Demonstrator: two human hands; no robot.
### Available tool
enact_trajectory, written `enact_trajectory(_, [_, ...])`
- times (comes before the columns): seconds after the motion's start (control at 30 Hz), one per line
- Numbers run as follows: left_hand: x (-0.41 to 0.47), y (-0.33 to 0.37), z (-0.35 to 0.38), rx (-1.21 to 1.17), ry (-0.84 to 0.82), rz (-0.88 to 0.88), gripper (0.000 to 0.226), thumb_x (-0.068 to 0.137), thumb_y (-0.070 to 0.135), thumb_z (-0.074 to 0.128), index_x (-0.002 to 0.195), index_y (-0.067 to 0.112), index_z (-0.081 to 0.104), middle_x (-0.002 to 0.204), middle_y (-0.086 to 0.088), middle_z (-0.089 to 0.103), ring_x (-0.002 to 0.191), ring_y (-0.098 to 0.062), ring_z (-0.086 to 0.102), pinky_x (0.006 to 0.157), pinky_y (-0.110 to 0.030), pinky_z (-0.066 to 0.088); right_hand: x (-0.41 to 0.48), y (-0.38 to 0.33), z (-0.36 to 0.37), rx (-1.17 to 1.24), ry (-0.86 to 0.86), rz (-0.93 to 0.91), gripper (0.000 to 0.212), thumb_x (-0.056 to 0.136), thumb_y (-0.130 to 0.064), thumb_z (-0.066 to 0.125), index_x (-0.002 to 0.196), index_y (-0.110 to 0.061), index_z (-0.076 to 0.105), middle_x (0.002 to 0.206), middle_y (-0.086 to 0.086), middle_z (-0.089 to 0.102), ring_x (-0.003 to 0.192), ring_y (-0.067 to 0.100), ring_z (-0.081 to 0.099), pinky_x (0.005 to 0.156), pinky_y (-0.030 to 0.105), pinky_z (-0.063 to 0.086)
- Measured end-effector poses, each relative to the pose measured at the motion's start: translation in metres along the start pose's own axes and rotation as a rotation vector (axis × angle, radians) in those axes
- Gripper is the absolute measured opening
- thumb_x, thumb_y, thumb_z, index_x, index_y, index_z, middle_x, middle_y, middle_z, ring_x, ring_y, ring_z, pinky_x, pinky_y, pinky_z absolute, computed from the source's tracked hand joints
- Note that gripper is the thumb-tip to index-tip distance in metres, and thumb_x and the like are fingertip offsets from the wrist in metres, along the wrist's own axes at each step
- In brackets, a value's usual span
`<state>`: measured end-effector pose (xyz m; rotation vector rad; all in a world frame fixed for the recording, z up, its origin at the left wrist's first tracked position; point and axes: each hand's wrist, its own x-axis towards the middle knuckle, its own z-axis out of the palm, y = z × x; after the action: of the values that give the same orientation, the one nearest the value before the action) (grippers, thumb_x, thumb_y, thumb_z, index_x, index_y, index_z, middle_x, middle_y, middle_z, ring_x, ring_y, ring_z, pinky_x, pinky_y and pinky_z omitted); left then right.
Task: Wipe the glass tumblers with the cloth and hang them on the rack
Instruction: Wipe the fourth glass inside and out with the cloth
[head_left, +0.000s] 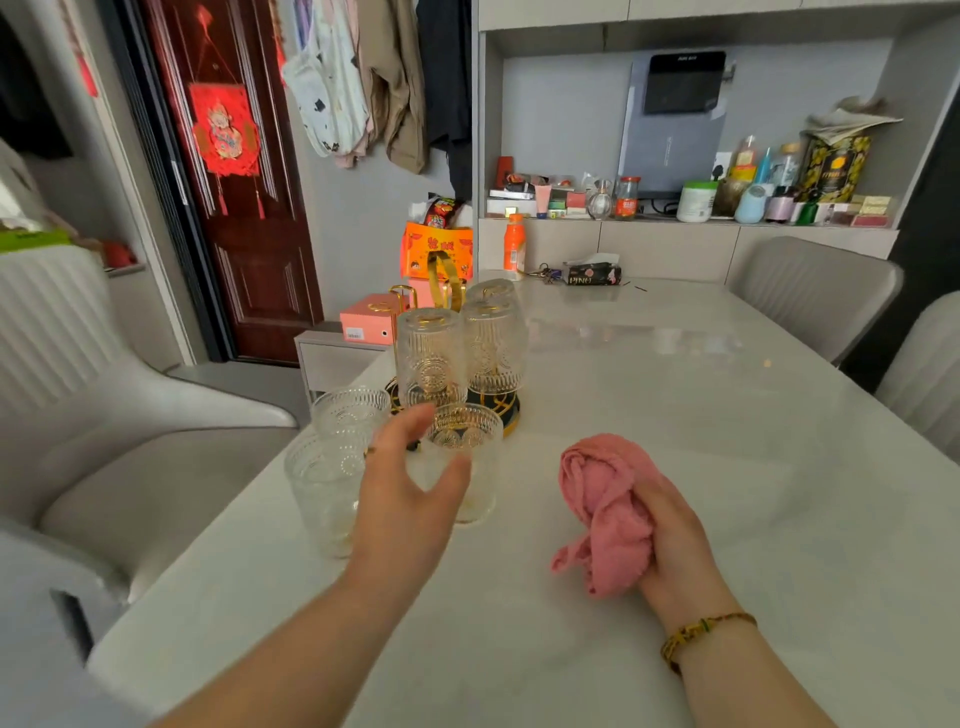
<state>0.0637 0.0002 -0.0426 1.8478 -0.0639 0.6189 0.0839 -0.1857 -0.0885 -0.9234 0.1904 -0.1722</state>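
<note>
Your left hand (410, 493) is hovering with fingers apart before 1 upright tumbler (467, 434); your right hand (675, 535) is clenching the pink cloth (597, 499) over the table (675, 389).

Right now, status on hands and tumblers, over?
Left hand open, at an upright tumbler. Right hand grips pink cloth. Three tumblers hang on rack. Nothing in the way.
</note>
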Motion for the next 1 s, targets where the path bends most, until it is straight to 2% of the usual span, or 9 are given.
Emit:
enact_trajectory(0.13, [-0.033, -0.035, 0.014, -0.035, -0.102, -0.272, 0.072, 0.081, 0.005, 0.065, 0.141, 0.011, 0.026, 0.131, -0.005, 0.045, 0.126, -0.016, 0.039, 0.094, -0.016, 0.027, -0.013, 0.0, 0.001, -0.063, 0.009, -0.03, 0.047, 0.08, -0.02, 0.06, 0.121, 0.0, 0.052, 0.116, 0.02, 0.061, 0.102, 0.034, 0.06, 0.085, 0.057, 0.044])
enact_trajectory(0.2, [-0.036, -0.044, 0.023, -0.038, -0.147, -0.364, 0.083, 0.081, 0.009, 0.067, 0.146, 0.009, 0.015, 0.145, -0.007, 0.033, 0.134, -0.018, 0.031, 0.104, -0.024, 0.027, -0.015, 0.002, 0.0, -0.082, -0.009, -0.028, 0.067, 0.063, -0.031, 0.071, 0.119, -0.001, 0.054, 0.117, 0.021, 0.061, 0.108, 0.04, 0.057, 0.087, 0.063, 0.041])
enact_trajectory(0.27, [-0.028, -0.051, 0.031, -0.014, -0.14, -0.383, 0.086, 0.079, 0.012, 0.069, 0.145, 0.008, 0.015, 0.147, -0.007, 0.03, 0.135, -0.02, 0.03, 0.107, -0.028, 0.027, -0.014, 0.003, 0.001, -0.107, -0.037, -0.026, 0.067, 0.056, -0.033, 0.073, 0.113, -0.002, 0.057, 0.11, 0.02, 0.064, 0.103, 0.037, 0.061, 0.084, 0.062, 0.043])
enact_trajectory(0.43, [0.002, -0.059, 0.046, -0.027, -0.073, -0.356, 0.084, 0.07, 0.011, 0.076, 0.139, 0.01, 0.029, 0.137, -0.008, 0.044, 0.124, -0.024, 0.045, 0.096, -0.027, 0.038, 0.001, 0.004, -0.007, -0.106, -0.091, -0.037, 0.017, 0.088, -0.011, 0.048, 0.099, -0.008, 0.06, 0.086, 0.007, 0.071, 0.076, 0.017, 0.068, 0.071, 0.039, 0.054])
enact_trajectory(0.57, [0.018, -0.067, 0.051, 0.006, -0.041, -0.333, 0.086, 0.067, 0.009, 0.078, 0.138, 0.012, 0.03, 0.133, -0.006, 0.048, 0.123, -0.026, 0.047, 0.088, -0.024, 0.036, 0.008, 0.007, -0.007, -0.099, -0.101, -0.012, 0.015, 0.088, -0.008, 0.048, 0.095, -0.01, 0.061, 0.081, 0.004, 0.072, 0.071, 0.014, 0.069, 0.066, 0.034, 0.056])
enact_trajectory(0.7, [0.015, -0.064, 0.049, 0.015, -0.022, -0.377, 0.082, 0.065, 0.017, 0.081, 0.134, 0.009, 0.038, 0.129, -0.008, 0.053, 0.119, -0.026, 0.05, 0.097, -0.036, 0.043, 0.006, 0.006, -0.004, -0.108, -0.08, -0.022, 0.016, 0.088, -0.006, 0.047, 0.097, -0.008, 0.061, 0.084, 0.008, 0.072, 0.077, 0.02, 0.069, 0.075, 0.045, 0.053])
enact_trajectory(0.77, [0.009, -0.056, 0.047, -0.022, -0.035, -0.364, 0.069, 0.065, 0.018, 0.081, 0.124, 0.01, 0.047, 0.115, -0.001, 0.06, 0.104, -0.019, 0.056, 0.087, -0.031, 0.046, 0.004, 0.002, -0.002, -0.095, -0.047, -0.032, 0.019, 0.089, -0.005, 0.047, 0.102, -0.004, 0.06, 0.091, 0.013, 0.07, 0.084, 0.029, 0.066, 0.079, 0.053, 0.051])
enact_trajectory(0.9, [-0.003, -0.025, 0.047, -0.337, -0.154, -0.344, 0.034, 0.071, 0.011, 0.075, 0.092, 0.027, 0.054, 0.091, 0.011, 0.062, 0.079, 0.002, 0.057, 0.06, -0.007, 0.046, 0.003, -0.015, -0.002, -0.273, 0.046, -0.186, 0.016, 0.086, 0.0, 0.051, 0.086, -0.013, 0.062, 0.076, 0.003, 0.066, 0.061, 0.01, 0.065, 0.055, 0.02, 0.054])
enact_trajectory(1.0, [-0.009, -0.006, 0.055, -0.578, -0.338, -0.397, 0.033, 0.068, 0.018, 0.077, 0.092, 0.028, 0.057, 0.094, 0.007, 0.067, 0.087, -0.007, 0.064, 0.073, -0.019, 0.052, -0.004, -0.028, -0.007, -0.405, 0.053, -0.3, 0.022, 0.084, 0.001, 0.055, 0.077, -0.019, 0.061, 0.076, 0.001, 0.063, 0.067, 0.012, 0.06, 0.061, 0.021, 0.051])
